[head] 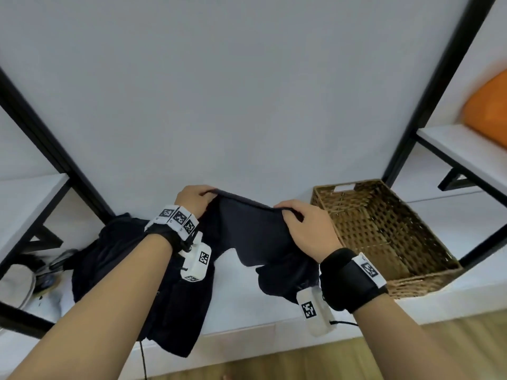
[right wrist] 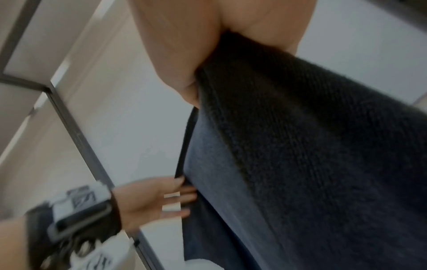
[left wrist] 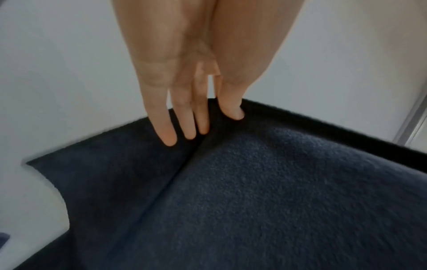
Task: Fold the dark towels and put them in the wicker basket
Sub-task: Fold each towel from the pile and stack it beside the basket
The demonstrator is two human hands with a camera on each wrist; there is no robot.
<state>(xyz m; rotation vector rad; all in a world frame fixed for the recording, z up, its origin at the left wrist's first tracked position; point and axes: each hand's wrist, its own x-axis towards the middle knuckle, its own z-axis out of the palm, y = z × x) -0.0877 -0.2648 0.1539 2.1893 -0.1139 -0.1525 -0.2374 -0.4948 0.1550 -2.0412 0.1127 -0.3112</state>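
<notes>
A dark navy towel (head: pixel 249 229) hangs in the air above the white shelf, stretched between both hands by its top edge. My left hand (head: pixel 196 198) pinches the left end of that edge; in the left wrist view its fingers (left wrist: pixel 184 124) and thumb clamp the towel (left wrist: pixel 254 191). My right hand (head: pixel 299 219) grips the right end, and the towel (right wrist: pixel 312 155) runs out from under its palm in the right wrist view, where the left hand (right wrist: pixel 161 199) shows too. More dark towels (head: pixel 131 270) lie heaped on the shelf under my left forearm. The wicker basket (head: pixel 384 237) stands empty to the right.
Black frame posts (head: pixel 55 149) rise at both sides of the white shelf (head: pixel 241 305). An orange object (head: pixel 488 111) sits on a higher shelf at right. Grey and dark items (head: pixel 30 272) lie at the far left. Wooden floor shows below the shelf's front edge.
</notes>
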